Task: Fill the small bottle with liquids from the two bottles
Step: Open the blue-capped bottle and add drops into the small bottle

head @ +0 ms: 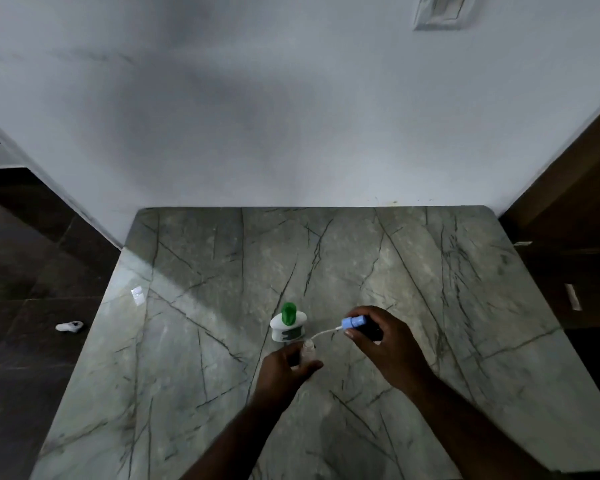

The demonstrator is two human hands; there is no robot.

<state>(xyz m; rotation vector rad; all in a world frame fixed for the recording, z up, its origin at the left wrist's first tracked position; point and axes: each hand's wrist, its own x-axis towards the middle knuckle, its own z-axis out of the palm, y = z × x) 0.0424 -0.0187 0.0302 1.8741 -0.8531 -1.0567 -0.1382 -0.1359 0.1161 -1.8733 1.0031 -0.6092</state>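
2 hands meet near the front of the counter (430, 271). The left hand (284, 365) wraps fingers and thumb round the small bottle (308, 351), which stands upright with its mouth up. The right hand (385, 344) grips a dark bottle (373, 332) tipped nearly flat, its long axis and blue cap (354, 322) pointing left and slightly toward the person, straight at that mouth. A thin white line (323, 332) runs from cap to mouth; tube or stream, I cannot tell. The small bottle lies just left of and below the cap, so the pour likely depends on holding that aim. A white bottle (287, 327) with a green cap (288, 313) stands just behind, untouched.
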